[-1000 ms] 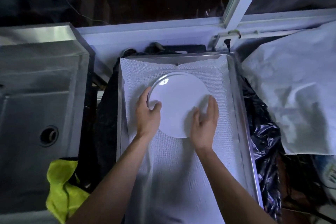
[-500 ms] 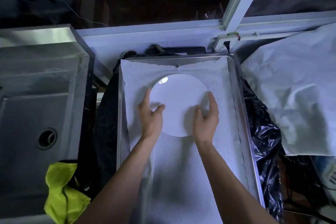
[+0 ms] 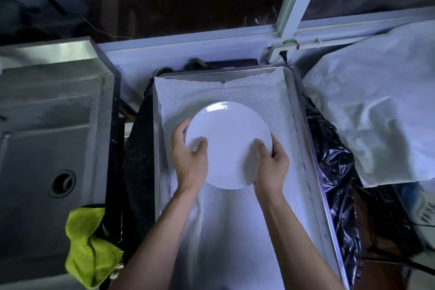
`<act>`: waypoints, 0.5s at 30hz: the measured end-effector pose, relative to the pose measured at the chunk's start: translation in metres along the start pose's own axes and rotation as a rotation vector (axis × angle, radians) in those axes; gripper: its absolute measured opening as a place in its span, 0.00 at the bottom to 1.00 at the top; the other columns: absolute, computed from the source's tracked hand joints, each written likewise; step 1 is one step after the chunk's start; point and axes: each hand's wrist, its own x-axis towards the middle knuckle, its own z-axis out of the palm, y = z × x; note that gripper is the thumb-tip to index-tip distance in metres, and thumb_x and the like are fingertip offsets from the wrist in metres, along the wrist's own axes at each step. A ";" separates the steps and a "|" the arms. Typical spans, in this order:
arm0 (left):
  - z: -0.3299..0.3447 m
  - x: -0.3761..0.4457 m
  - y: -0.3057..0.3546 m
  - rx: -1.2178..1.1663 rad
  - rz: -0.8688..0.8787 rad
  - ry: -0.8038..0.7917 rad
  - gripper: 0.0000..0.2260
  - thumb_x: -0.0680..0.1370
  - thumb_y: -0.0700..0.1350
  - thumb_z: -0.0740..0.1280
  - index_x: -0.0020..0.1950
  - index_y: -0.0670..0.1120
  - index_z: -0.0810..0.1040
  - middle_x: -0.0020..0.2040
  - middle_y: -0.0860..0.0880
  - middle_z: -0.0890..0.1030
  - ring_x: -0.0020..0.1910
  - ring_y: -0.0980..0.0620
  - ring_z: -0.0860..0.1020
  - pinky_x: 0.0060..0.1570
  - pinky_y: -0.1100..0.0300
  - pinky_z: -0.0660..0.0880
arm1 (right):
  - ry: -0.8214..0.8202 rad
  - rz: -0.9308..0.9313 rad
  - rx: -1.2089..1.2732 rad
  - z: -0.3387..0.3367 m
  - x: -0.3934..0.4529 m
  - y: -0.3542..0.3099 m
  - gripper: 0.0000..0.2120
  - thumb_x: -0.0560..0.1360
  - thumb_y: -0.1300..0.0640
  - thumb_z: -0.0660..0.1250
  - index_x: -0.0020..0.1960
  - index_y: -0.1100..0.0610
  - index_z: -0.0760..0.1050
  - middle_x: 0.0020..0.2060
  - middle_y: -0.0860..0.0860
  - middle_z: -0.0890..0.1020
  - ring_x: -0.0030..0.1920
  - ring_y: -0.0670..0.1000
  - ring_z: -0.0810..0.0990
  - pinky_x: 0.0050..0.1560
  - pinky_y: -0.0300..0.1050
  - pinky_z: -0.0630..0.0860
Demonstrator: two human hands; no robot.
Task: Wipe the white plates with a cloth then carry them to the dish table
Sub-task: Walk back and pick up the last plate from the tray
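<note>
A round white plate (image 3: 227, 141) is in the middle of a steel tray (image 3: 299, 120) lined with white mesh cloth (image 3: 235, 231). My left hand (image 3: 189, 160) grips the plate's left rim, thumb on top and fingers curled under the edge. My right hand (image 3: 270, 165) grips the lower right rim the same way. The plate looks raised a little off the liner, its near edge towards me. A yellow-green cloth (image 3: 88, 249) lies on the sink's front corner at lower left, apart from both hands.
A steel sink (image 3: 47, 148) with a drain hole (image 3: 62, 182) fills the left side. A white sheet (image 3: 376, 106) covers something on the right. Black plastic (image 3: 334, 172) hangs beside the tray's right wall. A window frame (image 3: 296, 2) runs along the back.
Both hands went from lying flat on the plate to curling round its rim. The plate has come nearer to me and appears lifted from the liner.
</note>
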 end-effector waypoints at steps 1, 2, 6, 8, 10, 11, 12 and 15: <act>-0.004 -0.004 0.001 0.002 0.000 -0.007 0.22 0.75 0.37 0.70 0.66 0.53 0.75 0.64 0.55 0.78 0.63 0.57 0.76 0.53 0.71 0.75 | -0.001 -0.012 -0.016 -0.003 -0.005 0.000 0.13 0.78 0.55 0.68 0.62 0.47 0.80 0.53 0.43 0.85 0.54 0.45 0.83 0.56 0.46 0.79; -0.007 -0.008 0.001 0.013 -0.012 -0.020 0.22 0.75 0.38 0.71 0.66 0.54 0.74 0.64 0.56 0.78 0.64 0.58 0.76 0.51 0.74 0.74 | 0.001 -0.027 -0.034 -0.006 -0.010 0.000 0.13 0.78 0.55 0.68 0.62 0.48 0.80 0.53 0.43 0.85 0.54 0.44 0.83 0.57 0.46 0.79; -0.020 -0.024 0.002 0.158 -0.061 -0.097 0.29 0.77 0.45 0.72 0.76 0.54 0.68 0.71 0.59 0.72 0.69 0.63 0.70 0.56 0.79 0.64 | 0.007 -0.104 -0.121 -0.021 -0.037 0.001 0.13 0.77 0.53 0.70 0.61 0.45 0.77 0.54 0.43 0.84 0.53 0.43 0.83 0.56 0.46 0.79; -0.024 -0.033 0.004 0.220 -0.047 -0.148 0.30 0.78 0.47 0.72 0.78 0.52 0.67 0.72 0.58 0.72 0.69 0.62 0.69 0.62 0.73 0.64 | 0.000 -0.133 -0.158 -0.030 -0.050 0.002 0.13 0.77 0.53 0.70 0.60 0.43 0.76 0.53 0.43 0.84 0.54 0.43 0.83 0.55 0.44 0.78; -0.028 -0.042 0.005 0.263 -0.030 -0.209 0.30 0.78 0.49 0.72 0.78 0.52 0.67 0.73 0.56 0.73 0.70 0.58 0.70 0.66 0.64 0.66 | 0.013 -0.148 -0.192 -0.040 -0.060 0.003 0.13 0.77 0.53 0.69 0.59 0.40 0.74 0.51 0.39 0.83 0.52 0.36 0.81 0.52 0.35 0.76; -0.030 -0.049 0.006 0.286 -0.017 -0.232 0.30 0.78 0.50 0.72 0.78 0.52 0.67 0.73 0.55 0.73 0.70 0.56 0.71 0.67 0.60 0.68 | 0.029 -0.149 -0.210 -0.047 -0.067 0.002 0.14 0.78 0.53 0.69 0.60 0.40 0.72 0.51 0.36 0.82 0.51 0.33 0.80 0.51 0.29 0.73; -0.032 -0.052 0.006 0.299 -0.010 -0.233 0.30 0.78 0.51 0.72 0.78 0.52 0.68 0.73 0.54 0.74 0.70 0.55 0.72 0.68 0.57 0.69 | 0.033 -0.147 -0.233 -0.051 -0.070 0.002 0.16 0.78 0.53 0.69 0.64 0.41 0.72 0.52 0.35 0.80 0.52 0.32 0.78 0.49 0.24 0.71; -0.032 -0.068 0.009 0.230 -0.001 -0.275 0.27 0.77 0.49 0.73 0.75 0.55 0.71 0.70 0.57 0.76 0.67 0.57 0.74 0.68 0.57 0.71 | 0.077 -0.171 -0.299 -0.068 -0.090 0.000 0.25 0.79 0.55 0.68 0.74 0.50 0.68 0.62 0.40 0.77 0.60 0.35 0.74 0.58 0.26 0.67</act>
